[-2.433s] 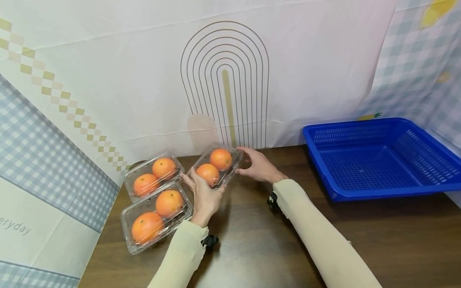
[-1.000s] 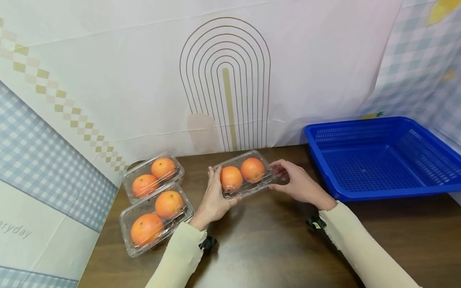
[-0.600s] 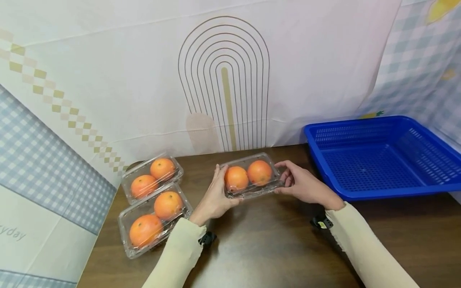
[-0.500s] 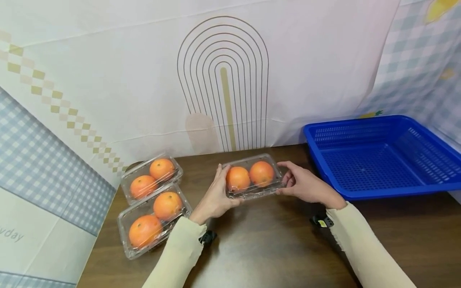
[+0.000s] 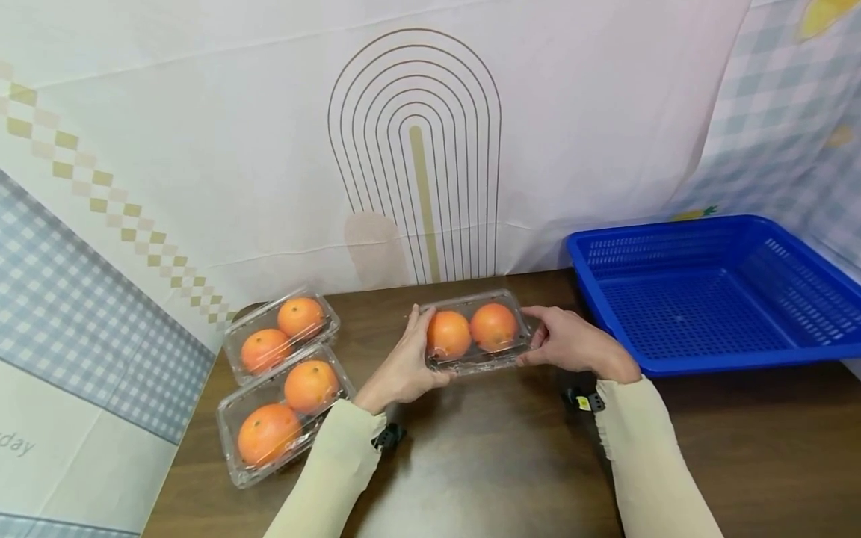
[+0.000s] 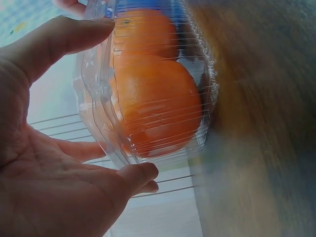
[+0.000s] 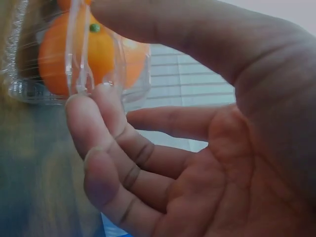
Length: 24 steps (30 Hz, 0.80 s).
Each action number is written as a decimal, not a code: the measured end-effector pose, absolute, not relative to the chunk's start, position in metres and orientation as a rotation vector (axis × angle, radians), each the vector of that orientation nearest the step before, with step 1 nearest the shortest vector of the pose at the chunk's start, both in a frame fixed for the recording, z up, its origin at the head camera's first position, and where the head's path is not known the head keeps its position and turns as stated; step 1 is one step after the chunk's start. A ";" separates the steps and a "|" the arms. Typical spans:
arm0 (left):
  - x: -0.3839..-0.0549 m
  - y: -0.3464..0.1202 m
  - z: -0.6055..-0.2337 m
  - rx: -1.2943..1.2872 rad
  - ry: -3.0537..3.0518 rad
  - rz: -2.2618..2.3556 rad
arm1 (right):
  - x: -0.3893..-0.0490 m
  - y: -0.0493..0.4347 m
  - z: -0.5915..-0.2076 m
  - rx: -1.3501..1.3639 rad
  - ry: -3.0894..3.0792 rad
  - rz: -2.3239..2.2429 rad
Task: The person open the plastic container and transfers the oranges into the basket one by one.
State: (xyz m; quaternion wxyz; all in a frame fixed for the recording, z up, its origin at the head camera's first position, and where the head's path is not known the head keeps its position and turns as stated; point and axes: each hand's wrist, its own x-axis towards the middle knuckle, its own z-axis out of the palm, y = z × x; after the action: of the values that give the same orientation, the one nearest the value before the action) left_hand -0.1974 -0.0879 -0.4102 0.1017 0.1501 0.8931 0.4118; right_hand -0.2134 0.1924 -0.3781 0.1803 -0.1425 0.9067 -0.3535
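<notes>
In the head view, a clear plastic clamshell box (image 5: 479,365) with two oranges (image 5: 494,326) inside is held between both hands near the back of the table. My left hand (image 5: 402,371) grips its left end, and my right hand (image 5: 572,345) holds the right end. Seen from the left wrist, the thumb presses one edge of the box wall (image 6: 94,101) while fingers support the other side. The right wrist view shows the thumb and fingertips (image 7: 84,111) pinching the box's rim. Whether the box touches the table is unclear.
Two similar clamshell boxes of oranges lie at the left, a rear one (image 5: 237,340) and a front one (image 5: 231,448), edges touching. A blue plastic basket (image 5: 608,317) stands at the right on the brown wooden table (image 5: 484,463). A patterned cloth (image 5: 269,134) hangs behind.
The box in my hands has moved right, away from the other two, and turned to lie more crosswise. My right hand's fingers have closed in on its right end. Lately it barely moves.
</notes>
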 end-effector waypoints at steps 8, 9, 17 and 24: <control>-0.199 -0.091 -0.407 0.440 2.634 1.215 | -0.222 0.194 -0.378 -0.428 2.527 -1.011; -0.200 -0.092 -0.407 0.445 2.638 1.217 | -0.223 0.195 -0.378 -0.437 2.525 -1.019; -0.200 -0.096 -0.413 0.486 2.616 1.160 | -0.221 0.202 -0.386 -0.445 2.457 -1.088; -0.196 -0.100 -0.408 0.550 2.634 1.079 | -0.222 0.202 -0.383 -0.424 2.462 -1.097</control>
State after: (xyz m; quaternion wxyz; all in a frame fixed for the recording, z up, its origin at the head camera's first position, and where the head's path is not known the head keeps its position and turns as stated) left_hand -0.1963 -0.1003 -0.4083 0.1210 0.1884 0.9019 0.3694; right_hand -0.2216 0.2018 -0.3835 0.2053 -0.1520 0.8831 -0.3936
